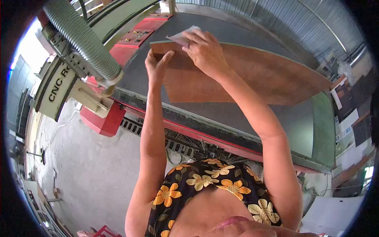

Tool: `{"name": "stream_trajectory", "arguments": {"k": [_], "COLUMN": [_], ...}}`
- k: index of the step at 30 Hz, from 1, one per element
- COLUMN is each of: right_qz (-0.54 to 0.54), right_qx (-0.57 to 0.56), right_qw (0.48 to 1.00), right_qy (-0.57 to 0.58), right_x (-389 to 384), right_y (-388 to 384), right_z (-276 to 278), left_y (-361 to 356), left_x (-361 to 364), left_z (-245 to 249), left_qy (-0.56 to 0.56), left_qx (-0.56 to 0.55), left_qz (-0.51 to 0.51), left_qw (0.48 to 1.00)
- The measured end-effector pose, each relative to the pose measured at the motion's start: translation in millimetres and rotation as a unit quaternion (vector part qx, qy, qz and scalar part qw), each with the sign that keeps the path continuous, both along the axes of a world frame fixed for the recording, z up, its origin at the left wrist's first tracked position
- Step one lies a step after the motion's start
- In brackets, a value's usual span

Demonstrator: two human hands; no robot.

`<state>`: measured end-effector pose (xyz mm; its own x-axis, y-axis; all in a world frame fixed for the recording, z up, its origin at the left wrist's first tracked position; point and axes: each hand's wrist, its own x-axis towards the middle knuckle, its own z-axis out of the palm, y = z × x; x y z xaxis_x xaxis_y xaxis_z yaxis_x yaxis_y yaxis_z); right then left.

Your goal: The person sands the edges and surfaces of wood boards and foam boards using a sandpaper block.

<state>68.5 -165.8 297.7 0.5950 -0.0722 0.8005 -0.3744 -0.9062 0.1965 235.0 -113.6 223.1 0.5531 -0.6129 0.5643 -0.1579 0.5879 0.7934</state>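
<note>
A long brown wooden board (pixel 233 79) stands on its long edge on the dark machine bed, its face tilted toward me. My left hand (pixel 156 67) grips the board's left end near the top corner, with the thumb on the near face and the fingers mostly hidden behind. Pinched in my right hand (pixel 206 54) is a thin, greyish-white folded sheet (pixel 182 38), which lies at the board's top edge, a little right of my left hand. The right fingers are bent over the sheet, and the wrist crosses in front of the board.
A CNC router's head (pixel 51 89) with a ribbed grey hose (pixel 85 39) stands left of the board. Red machine housings (pixel 136 37) line the bed's (pixel 276 118) far left side. Panels and offcuts (pixel 351 130) are stacked at the right. Grey concrete floor (pixel 90 170) lies below.
</note>
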Motion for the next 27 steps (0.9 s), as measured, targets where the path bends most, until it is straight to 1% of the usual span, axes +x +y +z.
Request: {"name": "stream_trajectory", "arguments": {"k": [2, 5, 6, 8, 11, 13, 14, 17, 18, 20, 21, 22, 23, 24, 25, 27], "right_qz": [-0.007, -0.041, -0.031, -0.007, 0.070, 0.103, 0.119, 0.133, 0.135, 0.138, 0.130, 0.118, 0.103, 0.099, 0.084, 0.054], "right_qx": [-0.006, 0.066, 0.110, 0.190, 0.272, 0.201, 0.165, 0.109, 0.126, 0.161, 0.266, 0.369, 0.467, 0.314, 0.287, 0.231], "right_qw": [1.000, 0.996, 0.992, 0.979, 0.960, 0.974, 0.979, 0.985, 0.983, 0.977, 0.955, 0.921, 0.877, 0.943, 0.953, 0.971], "right_qy": [0.021, 0.034, 0.047, 0.076, 0.008, 0.011, 0.012, 0.018, 0.018, 0.019, 0.027, 0.034, 0.041, 0.047, 0.042, 0.030], "right_x": [-8.9, -12.9, -13.5, -14.8, -10.9, -10.4, -11.0, -13.6, -12.7, -8.7, -6.6, -5.2, -3.9, 0.7, 0.7, 2.9], "right_y": [-0.6, 14.8, 14.2, 6.6, 0.1, -5.9, -7.7, -3.9, -4.7, -6.6, -5.5, -3.8, -5.0, -7.7, -8.6, -0.9], "right_z": [-2.3, 11.5, 13.2, 17.8, 13.3, 7.1, 4.6, 7.8, 9.6, 13.2, 20.0, 30.4, 36.3, 31.9, 28.0, 22.9], "left_y": [-1.3, 3.2, 4.3, 4.0, -1.4, 1.3, 5.1, 5.3, 5.2, 4.9, 5.1, 3.9, 3.1, 2.2, 1.6, 5.3], "left_x": [0.5, -2.2, -0.8, -2.3, 6.5, 0.4, -1.9, -2.3, -1.2, 0.0, -0.3, 0.3, 2.1, 2.4, 2.7, 2.2], "left_z": [-1.0, 0.6, 0.1, -1.3, -8.3, -3.2, -1.6, -0.2, -0.2, -0.9, -0.6, -1.5, -3.3, -4.0, -4.9, -4.4], "left_qy": [0.004, 0.032, 0.009, 0.006, 0.011, 0.022, 0.013, 0.018, 0.029, 0.024, 0.021, 0.011, 0.009, 0.006, 0.004, 0.019], "left_qx": [-0.012, -0.016, -0.021, -0.010, -0.001, -0.007, 0.018, -0.003, -0.009, -0.004, 0.000, -0.004, -0.003, -0.003, -0.003, -0.017], "left_qz": [-0.014, -0.046, -0.023, -0.008, -0.004, -0.012, 0.027, -0.008, -0.036, -0.023, -0.018, -0.008, -0.006, -0.006, -0.006, -0.036], "left_qw": [1.000, 0.998, 0.999, 1.000, 1.000, 1.000, 0.999, 1.000, 0.999, 0.999, 1.000, 1.000, 1.000, 1.000, 1.000, 0.999]}}
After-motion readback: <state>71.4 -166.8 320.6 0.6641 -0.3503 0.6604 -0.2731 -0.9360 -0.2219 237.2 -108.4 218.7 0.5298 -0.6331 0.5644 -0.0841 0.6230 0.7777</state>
